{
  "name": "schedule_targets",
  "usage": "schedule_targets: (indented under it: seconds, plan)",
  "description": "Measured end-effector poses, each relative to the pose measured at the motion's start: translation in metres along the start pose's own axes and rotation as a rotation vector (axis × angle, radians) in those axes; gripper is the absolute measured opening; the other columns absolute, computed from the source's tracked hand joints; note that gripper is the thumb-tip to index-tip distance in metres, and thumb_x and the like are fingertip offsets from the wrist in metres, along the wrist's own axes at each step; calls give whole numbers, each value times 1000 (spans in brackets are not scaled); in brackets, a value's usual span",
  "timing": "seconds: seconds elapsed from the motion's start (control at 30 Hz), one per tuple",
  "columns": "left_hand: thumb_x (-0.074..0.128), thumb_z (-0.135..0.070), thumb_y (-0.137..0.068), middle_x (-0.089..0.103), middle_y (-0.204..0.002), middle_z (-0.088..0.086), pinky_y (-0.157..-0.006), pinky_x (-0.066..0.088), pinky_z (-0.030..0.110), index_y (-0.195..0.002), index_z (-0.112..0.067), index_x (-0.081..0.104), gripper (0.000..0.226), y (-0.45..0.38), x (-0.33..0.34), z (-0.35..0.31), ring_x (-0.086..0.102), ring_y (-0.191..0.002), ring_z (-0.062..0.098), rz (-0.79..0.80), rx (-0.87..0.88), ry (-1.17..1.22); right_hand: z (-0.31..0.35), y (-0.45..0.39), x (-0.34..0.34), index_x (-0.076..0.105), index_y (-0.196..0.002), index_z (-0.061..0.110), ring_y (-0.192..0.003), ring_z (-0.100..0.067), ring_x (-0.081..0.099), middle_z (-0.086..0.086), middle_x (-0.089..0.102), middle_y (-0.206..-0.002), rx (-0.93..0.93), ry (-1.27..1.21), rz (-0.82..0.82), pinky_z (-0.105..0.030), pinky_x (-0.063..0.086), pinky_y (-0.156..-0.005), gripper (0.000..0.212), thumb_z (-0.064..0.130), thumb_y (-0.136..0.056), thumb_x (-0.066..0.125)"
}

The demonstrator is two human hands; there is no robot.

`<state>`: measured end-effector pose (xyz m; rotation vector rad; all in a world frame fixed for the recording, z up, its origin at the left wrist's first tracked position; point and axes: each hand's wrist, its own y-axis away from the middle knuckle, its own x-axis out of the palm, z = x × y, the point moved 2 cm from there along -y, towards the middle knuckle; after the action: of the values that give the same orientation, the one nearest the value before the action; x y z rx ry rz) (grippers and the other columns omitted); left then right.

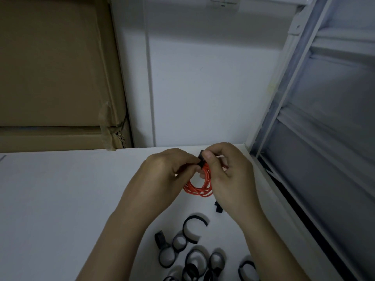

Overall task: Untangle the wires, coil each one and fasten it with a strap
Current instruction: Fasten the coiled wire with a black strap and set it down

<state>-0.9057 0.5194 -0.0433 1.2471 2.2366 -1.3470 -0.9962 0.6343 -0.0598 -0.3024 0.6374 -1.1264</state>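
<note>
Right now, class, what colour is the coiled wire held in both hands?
Orange-red wire, seen best in the head view.

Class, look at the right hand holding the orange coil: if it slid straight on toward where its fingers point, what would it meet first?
The right hand points leftward across the orange wire coil it holds. Just past the black strap, it would likely meet the left hand's fingertips first; they look nearly touching, though depth is unclear.

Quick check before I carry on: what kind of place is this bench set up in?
Probably a storeroom or back room, not a proper workshop. A white table stands against a plain wall, taped cardboard boxes are stacked behind it, and a white metal frame leans at the right.
</note>
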Motion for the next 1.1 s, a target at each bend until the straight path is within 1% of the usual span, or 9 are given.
schedule_targets:
  seconds: [0.07, 0.17, 0.3, 0.5, 0.57, 0.67, 0.8, 1.0, 1.1]
  plan:
    - [67, -17, -85, 72, -81, -10, -65, 52, 30, -89, -22, 77, 12, 1, -1, 1, 65, -74, 4, -18, -63, 33, 0, 2, 4, 60, -82, 15, -71, -5, 63, -1, 62, -82, -101, -8, -21, -6, 44, -62, 16, 7, -94, 54]
    - [72, -11, -84, 72, -76, -12, -65, 54, 31, -86, -23, 77, 13, 2, -2, 5, 67, -68, 5, -29, -166, 120, -1, 5, 9, 61, -83, 10, -70, -10, 63, 1, 58, -84, -196, -16, -28, -15, 51, -61, 13, 6, -92, 52]
    - [74, -11, -82, 73, -73, -13, -65, 54, 19, -81, -20, 76, 9, 2, -4, 9, 67, -68, 1, -36, -265, 223, -5, 4, 10, 64, -86, 4, -77, -7, 59, 4, 55, -87, -320, 29, 0, -28, 56, -63, 15, -3, -90, 52]
    - [73, -6, -80, 73, -70, -5, -64, 56, 22, -78, -15, 74, 9, 0, -15, 16, 70, -66, 8, -65, -342, 328, -3, 9, 13, 70, -90, 5, -94, -3, 57, -4, 62, -103, -449, 98, 92, -14, 49, -75, 13, 2, -90, 57]
    - [73, -8, -80, 72, -71, -7, -64, 56, 22, -79, -19, 74, 10, 0, -19, 15, 70, -67, 8, -45, -298, 308, 0, 10, 13, 68, -93, 11, -94, -2, 59, 4, 63, -100, -418, 45, 83, -15, 50, -72, 9, 8, -90, 61]
    - [72, -9, -81, 71, -70, -9, -64, 55, 22, -79, -19, 73, 10, 0, -20, 12, 68, -70, 7, -31, -278, 295, 4, 8, 10, 59, -104, 35, -94, -7, 66, 13, 64, -97, -142, -209, 110, -16, 52, -74, 25, 18, -87, 66]
    - [69, -5, -85, 71, -73, -9, -66, 56, 25, -81, -12, 73, 9, 1, -15, 12, 68, -73, 9, 18, -238, 273, 5, 7, 10, 68, -103, 12, -82, -11, 70, -1, 70, -93, -6, -273, 129, -17, 53, -73, 15, 8, -90, 63]
    - [70, -6, -83, 72, -73, -15, -67, 53, 16, -81, -12, 73, 7, 0, -9, 4, 68, -74, 0, 13, -206, 260, 3, 9, 10, 68, -86, 19, -65, -1, 69, 14, 71, -75, 111, -259, -29, -10, 50, -61, 15, 16, -95, 56]
    - [71, -7, -83, 71, -73, -9, -67, 55, 22, -81, -13, 74, 6, 1, -8, 3, 67, -74, 3, 3, -205, 214, 2, 8, 12, 65, -83, 16, -58, 5, 64, 19, 68, -71, 121, -214, -81, -5, 45, -55, 17, 18, -96, 55]
